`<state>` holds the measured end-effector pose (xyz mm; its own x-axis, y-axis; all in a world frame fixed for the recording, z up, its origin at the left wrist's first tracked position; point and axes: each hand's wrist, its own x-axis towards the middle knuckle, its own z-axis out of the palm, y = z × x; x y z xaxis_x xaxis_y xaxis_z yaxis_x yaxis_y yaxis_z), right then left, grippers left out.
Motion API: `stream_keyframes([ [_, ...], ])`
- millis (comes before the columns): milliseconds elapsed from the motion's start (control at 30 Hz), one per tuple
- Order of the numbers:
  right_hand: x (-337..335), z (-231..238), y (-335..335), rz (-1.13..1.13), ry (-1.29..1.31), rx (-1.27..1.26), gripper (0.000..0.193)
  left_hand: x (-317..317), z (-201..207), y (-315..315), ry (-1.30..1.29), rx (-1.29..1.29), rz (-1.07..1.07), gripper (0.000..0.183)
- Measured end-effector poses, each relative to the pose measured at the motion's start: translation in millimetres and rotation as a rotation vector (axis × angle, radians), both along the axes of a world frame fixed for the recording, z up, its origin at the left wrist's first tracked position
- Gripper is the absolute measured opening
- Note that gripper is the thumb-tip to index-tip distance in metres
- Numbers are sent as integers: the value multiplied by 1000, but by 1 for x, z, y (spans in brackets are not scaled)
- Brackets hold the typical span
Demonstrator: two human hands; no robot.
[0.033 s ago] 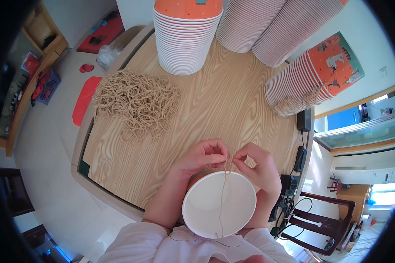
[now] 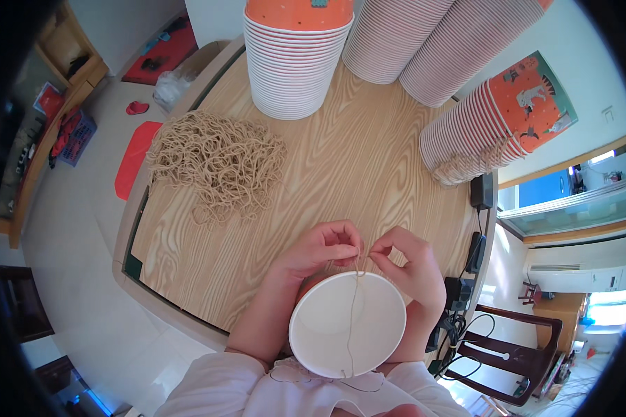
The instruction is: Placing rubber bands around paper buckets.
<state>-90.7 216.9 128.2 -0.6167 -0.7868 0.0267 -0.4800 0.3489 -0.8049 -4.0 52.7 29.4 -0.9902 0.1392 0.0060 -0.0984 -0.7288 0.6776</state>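
Beige string (image 2: 351, 320) runs from near rim to far across the tub (image 2: 320, 326), mouth upward, both hands (image 2: 327, 244) (image 2: 414, 267) pinched closed on it.

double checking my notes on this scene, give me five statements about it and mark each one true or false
1. The left hand and the right hand both have their grip on thin tan string. True.
2. The white-lined bucket below the hands is packed full of string. False: a strand runs across its opening, and the white inside shows.
3. A tangled pile of tan twine lies on the wood-grain table. True.
4. The red slipper sits on the table. False: it is on the floor.
5. The dark wooden chair stands left of the table. False: it is on the right.
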Motion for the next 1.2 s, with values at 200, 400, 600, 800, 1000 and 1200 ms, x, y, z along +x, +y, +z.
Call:
stream_keyframes([
  [200, 1, 1, 0, 57, -19, -57, 12, 0, 1, 1, -48, -125, -53, 10],
  [400, 2, 0, -3, 88, -5, -59, 12, -1, -8, 4, -33, -144, -7, 10],
  [600, 1, -1, -4, 73, -19, -50, 10, -1, -5, 2, -22, -91, 8, 10],
  [800, -1, -4, 0, -5, 6, 15, 10, 0, -3, -1, -116, -142, -8, 14],
  [1000, 0, -3, 1, -13, 61, 32, 10, 0, 1, 2, -56, -17, -2, 9],
  [1200, 4, -2, -3, -8, 54, 37, 9, 0, -6, 4, -92, 48, -55, 10],
])
